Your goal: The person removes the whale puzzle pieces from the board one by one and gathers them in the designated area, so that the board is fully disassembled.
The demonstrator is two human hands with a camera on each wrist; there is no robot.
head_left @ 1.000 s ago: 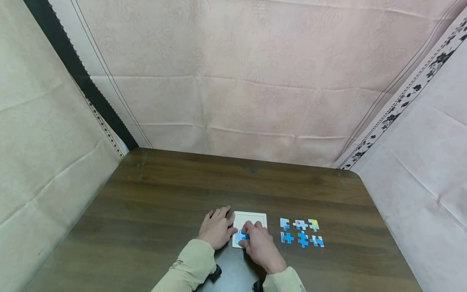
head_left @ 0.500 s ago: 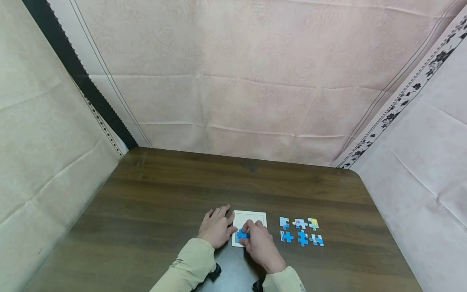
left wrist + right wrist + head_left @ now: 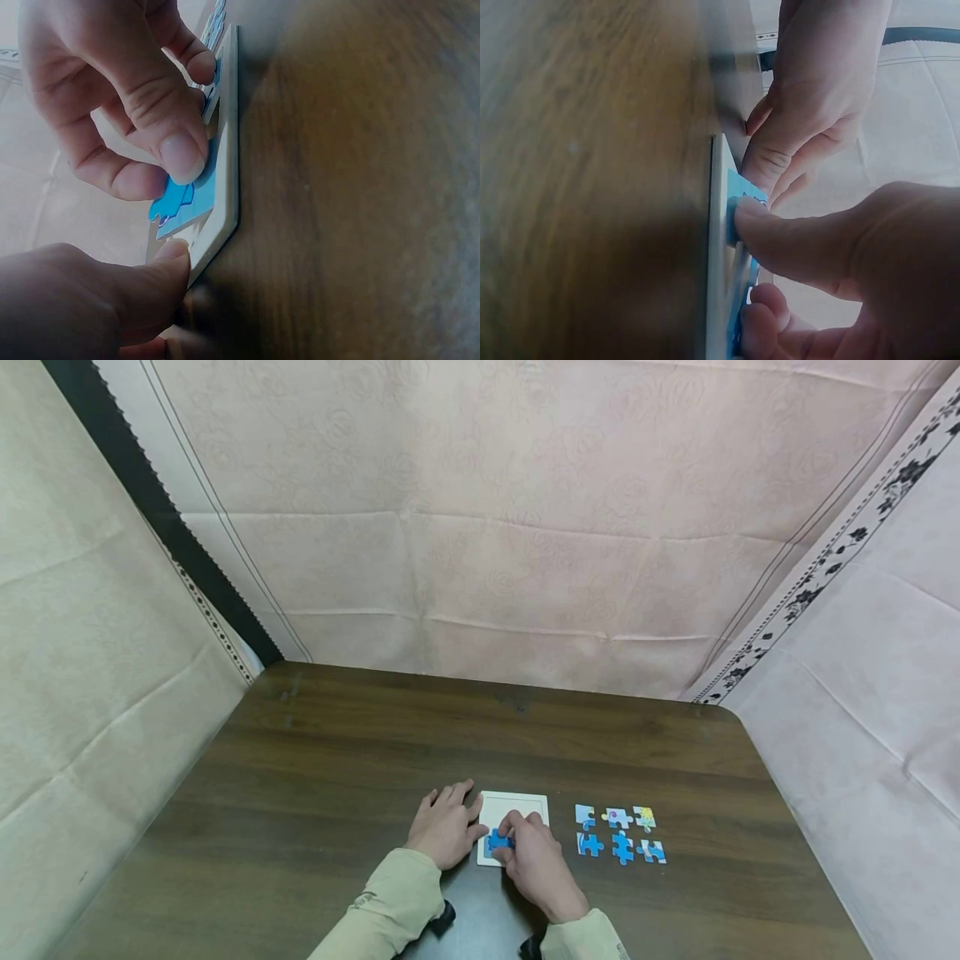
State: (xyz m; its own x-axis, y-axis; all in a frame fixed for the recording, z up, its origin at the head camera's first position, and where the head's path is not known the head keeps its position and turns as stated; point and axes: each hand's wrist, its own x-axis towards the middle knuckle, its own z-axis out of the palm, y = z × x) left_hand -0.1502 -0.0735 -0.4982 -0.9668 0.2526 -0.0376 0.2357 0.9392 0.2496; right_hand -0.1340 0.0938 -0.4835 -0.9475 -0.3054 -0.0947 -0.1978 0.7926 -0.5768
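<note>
A white square puzzle tray (image 3: 514, 806) lies flat near the front of the table. My right hand (image 3: 536, 864) is over its lower part, thumb and index finger pinching a blue jigsaw piece (image 3: 495, 842). In the left wrist view the blue piece (image 3: 176, 206) is tilted above the tray's rim (image 3: 229, 180), partly covered by the right fingers. My left hand (image 3: 444, 833) rests at the tray's left side with fingers spread. Its thumb touches the rim. The right wrist view shows the right thumb (image 3: 761, 225) on the blue piece (image 3: 742, 187).
Several loose jigsaw pieces (image 3: 617, 819) lie in two rows right of the tray, blue with white and yellow parts. The brown wooden table (image 3: 360, 735) reaches back to a pale cloth wall (image 3: 510, 568). More cloth hangs at both sides.
The blue piece under the right fingers shifts and tilts slightly, its visible face now a darker blue. Both hands stay in nearly the same place.
</note>
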